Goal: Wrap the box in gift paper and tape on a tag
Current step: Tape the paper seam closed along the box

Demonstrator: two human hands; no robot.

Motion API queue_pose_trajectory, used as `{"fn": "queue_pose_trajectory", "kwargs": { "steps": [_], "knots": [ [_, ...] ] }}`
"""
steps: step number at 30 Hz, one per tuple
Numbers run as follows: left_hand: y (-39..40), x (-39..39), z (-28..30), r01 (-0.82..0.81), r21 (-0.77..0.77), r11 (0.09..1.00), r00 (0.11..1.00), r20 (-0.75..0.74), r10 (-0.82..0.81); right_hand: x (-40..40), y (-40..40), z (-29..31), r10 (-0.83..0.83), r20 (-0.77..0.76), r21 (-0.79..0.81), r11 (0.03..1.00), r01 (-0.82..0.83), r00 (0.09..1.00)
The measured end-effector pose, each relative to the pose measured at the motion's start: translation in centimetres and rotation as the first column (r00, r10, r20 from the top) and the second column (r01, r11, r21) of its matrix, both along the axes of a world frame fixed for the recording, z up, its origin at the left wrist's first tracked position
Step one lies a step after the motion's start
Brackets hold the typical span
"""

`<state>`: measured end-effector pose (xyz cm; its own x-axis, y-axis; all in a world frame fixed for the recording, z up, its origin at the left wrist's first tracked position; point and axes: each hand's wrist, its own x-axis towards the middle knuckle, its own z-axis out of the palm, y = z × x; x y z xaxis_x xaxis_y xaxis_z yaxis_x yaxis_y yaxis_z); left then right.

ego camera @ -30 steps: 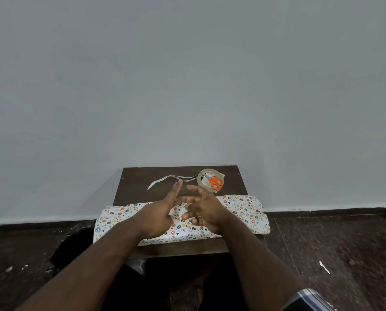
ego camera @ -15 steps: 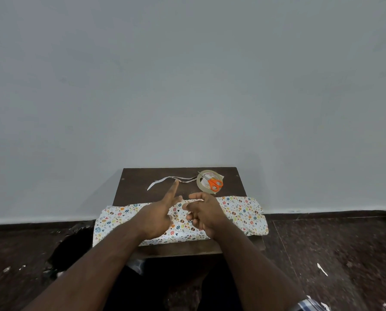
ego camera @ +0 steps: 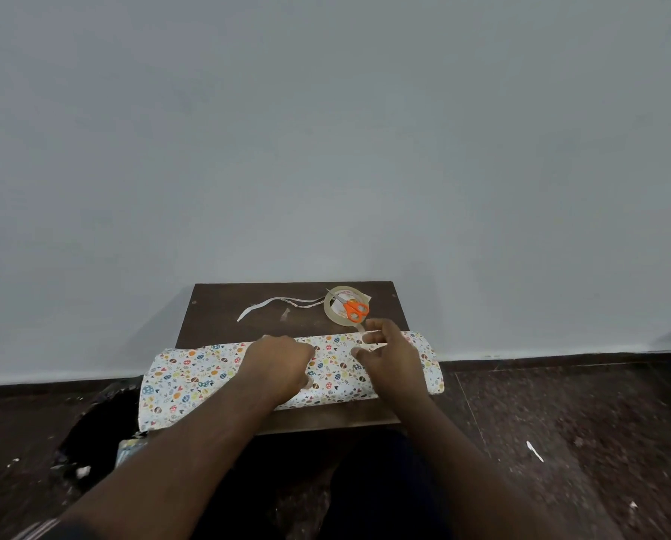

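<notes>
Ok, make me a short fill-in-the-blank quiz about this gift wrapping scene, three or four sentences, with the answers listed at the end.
1. The scissors have handles coloured ____.
2. The scissors lie on top of the ____.
3. Both the left hand and the right hand rest on the patterned ____.
4. A thin white paper strip lies on the table to the ____ of the tape roll.

Answers: orange; tape roll; gift paper; left

The gift paper [ego camera: 193,374] is hiding the box entirely; both hands are covering its middle, fingertips blurring there.
</notes>
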<state>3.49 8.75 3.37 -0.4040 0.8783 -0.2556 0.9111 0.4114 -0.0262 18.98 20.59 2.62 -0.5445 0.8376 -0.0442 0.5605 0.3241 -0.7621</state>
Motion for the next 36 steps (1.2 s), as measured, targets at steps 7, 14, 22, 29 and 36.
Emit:
{"fn": "queue_pose_trajectory", "kwargs": {
  "steps": [7, 14, 22, 29, 36],
  "knots": [
    [0.2, -0.2, -0.1, 0.037, 0.029, 0.999, 0.999, -0.033, -0.036, 0.0, -1.0, -1.5, 0.232, 0.326, 0.271, 0.906, -0.325, 0.917],
    [-0.3, -1.1, -0.9, 0.147, 0.088, 0.985, 0.984, -0.111, -0.136, -0.7, -0.4, -1.6, 0.238, 0.435, 0.319, 0.861, -0.395, 0.868],
    [0.1, -0.7, -0.6, 0.208, 0.036, 0.978, 0.967, -0.157, -0.2, -0.9, -0.3, -1.6, 0.268, 0.429, 0.34, 0.837, -0.429, 0.863],
    [-0.4, -0.1, -1.3, 0.358, 0.067, 0.931, 0.905, -0.269, -0.329, -0.8, -0.4, -1.6, 0.278, 0.436, 0.357, 0.819, -0.448, 0.856],
    [-0.1, 0.6, -1.5, 0.339, 0.056, 0.939, 0.895, -0.326, -0.303, -0.8, -0.3, -1.6, 0.283, 0.462, 0.378, 0.794, -0.476, 0.84]
  ]
}}
